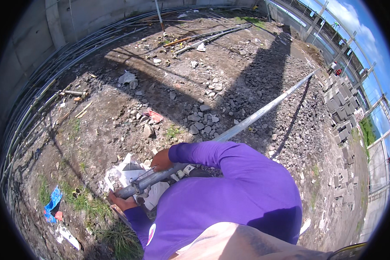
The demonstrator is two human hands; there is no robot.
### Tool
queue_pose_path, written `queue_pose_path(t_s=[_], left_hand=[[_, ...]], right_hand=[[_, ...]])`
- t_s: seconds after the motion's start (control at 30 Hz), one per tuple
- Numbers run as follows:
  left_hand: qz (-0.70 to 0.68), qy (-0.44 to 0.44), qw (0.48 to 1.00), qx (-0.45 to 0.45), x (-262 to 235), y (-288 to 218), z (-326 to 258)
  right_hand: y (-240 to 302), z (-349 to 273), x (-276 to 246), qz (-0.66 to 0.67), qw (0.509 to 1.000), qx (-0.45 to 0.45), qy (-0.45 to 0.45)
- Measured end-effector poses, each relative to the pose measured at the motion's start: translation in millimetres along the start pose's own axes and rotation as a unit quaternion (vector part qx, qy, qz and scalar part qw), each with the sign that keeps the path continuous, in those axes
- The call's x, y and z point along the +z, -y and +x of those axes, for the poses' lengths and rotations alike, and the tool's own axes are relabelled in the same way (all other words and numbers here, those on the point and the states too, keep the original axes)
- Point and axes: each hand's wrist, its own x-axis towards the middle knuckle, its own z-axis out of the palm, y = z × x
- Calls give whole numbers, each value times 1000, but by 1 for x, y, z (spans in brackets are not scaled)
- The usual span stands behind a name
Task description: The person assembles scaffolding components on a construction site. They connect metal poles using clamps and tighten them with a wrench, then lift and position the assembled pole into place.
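Losing a stretch of grey pipe (pixel 268 106) behind the purple sleeve (pixel 203 156). Not making out the fingers of the right hand (pixel 161 160) clearly. Seeing white scraps (pixel 117 175) only partly beneath the pipe. Finding distant figures (pixel 332 67) too small for detail. Catching only a cut-off dark rim (pixel 350 250) at the lower right edge.

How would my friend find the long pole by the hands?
First find the purple shirt. Partly behind it, a long grey pole slants over stony ground. What sets it apart: the left hand and right hand are at its near end, unlike the poles lying beside the wall.
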Motion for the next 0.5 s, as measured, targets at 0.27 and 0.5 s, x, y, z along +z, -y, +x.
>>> queue_pose_path(t_s=[0.27, 0.5], left_hand=[[-63, 14, 998, -17, 2, -6, -11], [-48, 5, 998, -38, 28, -21, -46]], right_hand=[[-12, 20, 26, 119, 984, 130, 2], [-61, 112, 82, 125, 983, 135, 16]])
